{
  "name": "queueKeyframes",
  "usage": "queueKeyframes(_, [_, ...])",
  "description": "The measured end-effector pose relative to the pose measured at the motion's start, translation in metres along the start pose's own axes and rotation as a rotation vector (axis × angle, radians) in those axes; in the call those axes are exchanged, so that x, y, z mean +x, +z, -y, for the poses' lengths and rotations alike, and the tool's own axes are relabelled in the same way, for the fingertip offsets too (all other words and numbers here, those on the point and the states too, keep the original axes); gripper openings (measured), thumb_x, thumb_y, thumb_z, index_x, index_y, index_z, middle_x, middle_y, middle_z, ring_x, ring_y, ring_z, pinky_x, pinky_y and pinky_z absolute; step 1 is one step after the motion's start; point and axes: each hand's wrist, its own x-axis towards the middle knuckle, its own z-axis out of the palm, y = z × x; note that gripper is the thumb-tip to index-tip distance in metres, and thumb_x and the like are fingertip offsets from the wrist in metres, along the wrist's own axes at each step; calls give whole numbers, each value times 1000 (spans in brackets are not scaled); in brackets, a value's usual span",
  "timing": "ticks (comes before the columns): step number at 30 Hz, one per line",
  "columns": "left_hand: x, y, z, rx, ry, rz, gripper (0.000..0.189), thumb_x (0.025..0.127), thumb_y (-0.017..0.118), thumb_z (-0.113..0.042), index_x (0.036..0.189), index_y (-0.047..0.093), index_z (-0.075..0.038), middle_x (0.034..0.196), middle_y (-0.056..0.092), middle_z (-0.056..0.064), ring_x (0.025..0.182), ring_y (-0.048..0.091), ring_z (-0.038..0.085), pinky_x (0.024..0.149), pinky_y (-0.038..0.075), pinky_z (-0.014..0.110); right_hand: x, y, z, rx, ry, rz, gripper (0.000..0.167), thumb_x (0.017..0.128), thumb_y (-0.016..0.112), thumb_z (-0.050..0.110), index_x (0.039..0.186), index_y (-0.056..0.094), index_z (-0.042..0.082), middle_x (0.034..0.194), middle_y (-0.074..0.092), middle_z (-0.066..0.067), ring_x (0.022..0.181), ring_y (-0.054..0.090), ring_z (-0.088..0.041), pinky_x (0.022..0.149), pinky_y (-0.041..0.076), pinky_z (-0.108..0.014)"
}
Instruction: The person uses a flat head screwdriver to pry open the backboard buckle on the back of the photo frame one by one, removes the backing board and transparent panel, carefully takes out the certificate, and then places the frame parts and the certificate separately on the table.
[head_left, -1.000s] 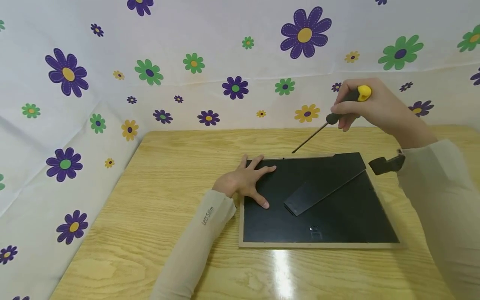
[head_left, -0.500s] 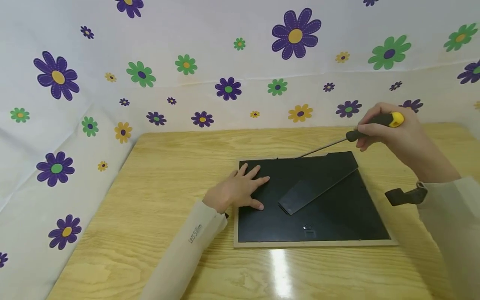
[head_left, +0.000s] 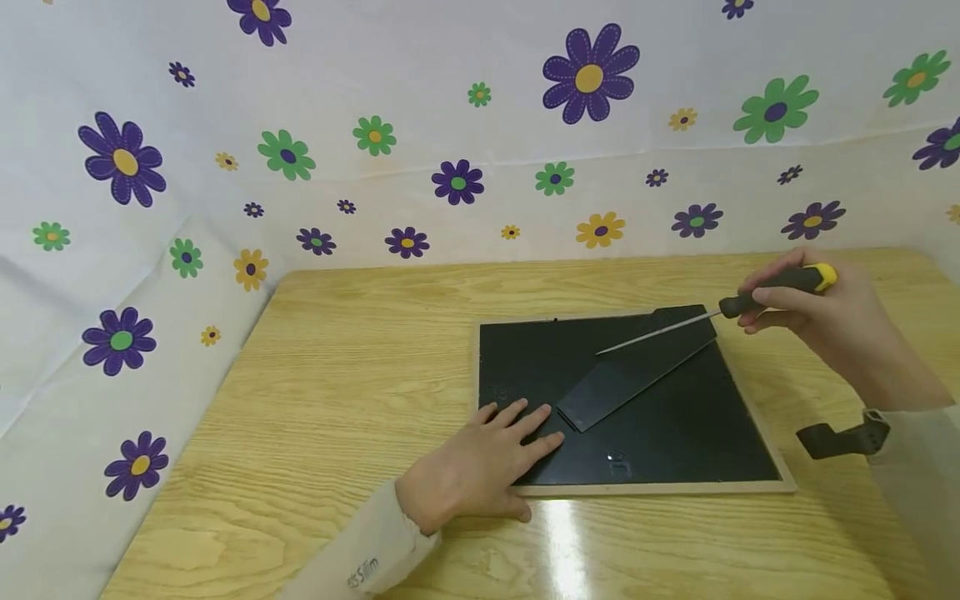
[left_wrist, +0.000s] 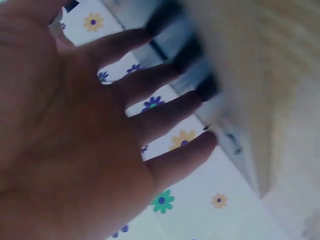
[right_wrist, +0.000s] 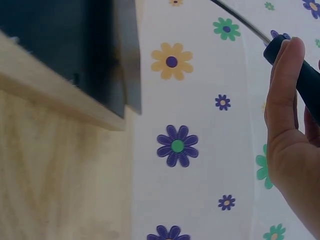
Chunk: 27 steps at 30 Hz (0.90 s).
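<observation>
A picture frame (head_left: 660, 442) lies back side up on the table, with a black backing board and a thin light-wood rim. Its black stand leg (head_left: 622, 383) runs diagonally across the board. My left hand (head_left: 480, 458) rests on the lower left of the backing with fingers spread, its thumb over the front rim. In the left wrist view the fingertips (left_wrist: 207, 137) reach the dark board. My right hand (head_left: 817, 325) grips a screwdriver (head_left: 776, 292) by its black-and-yellow handle. The screwdriver's thin shaft points left, over the upper middle of the board. The right wrist view shows the handle between thumb and fingers.
The wooden table (head_left: 337, 358) extends around the frame on all sides. A white cloth with printed flowers (head_left: 457, 182) hangs behind and to the left. A dark strap (head_left: 843, 437) is at the right wrist.
My left hand has slid from the upper left of the backing down toward the front edge. The right hand has moved right and lower, and the screwdriver tip has shifted from the far rim over the board.
</observation>
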Motion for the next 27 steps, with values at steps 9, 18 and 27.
queueKeyframes(9, [-6,6,-4,113,15,-35,69,98,62,-49,159,35,-31,166,24,-2,150,28,22,112,38,47,-20,-21,-4,-452,138,76,26,93,55,-22,113,63,-8,103,67,-12,81,74,-23,74,59,-29])
queueKeyframes(18, [-10,1,26,80,13,-20,64,97,71,-31,155,44,-30,164,30,-5,149,31,21,114,35,50,-27,-28,-11,-962,306,441,17,94,64,-8,111,64,-11,83,62,3,71,62,-10,63,54,-27])
queueKeyframes(27, [-1,8,68,18,-41,-168,55,97,67,-6,146,58,-29,156,44,1,145,39,32,111,38,53,-26,-25,-16,-1042,208,340,23,96,62,-5,118,65,-11,77,56,7,67,50,-12,57,45,-29])
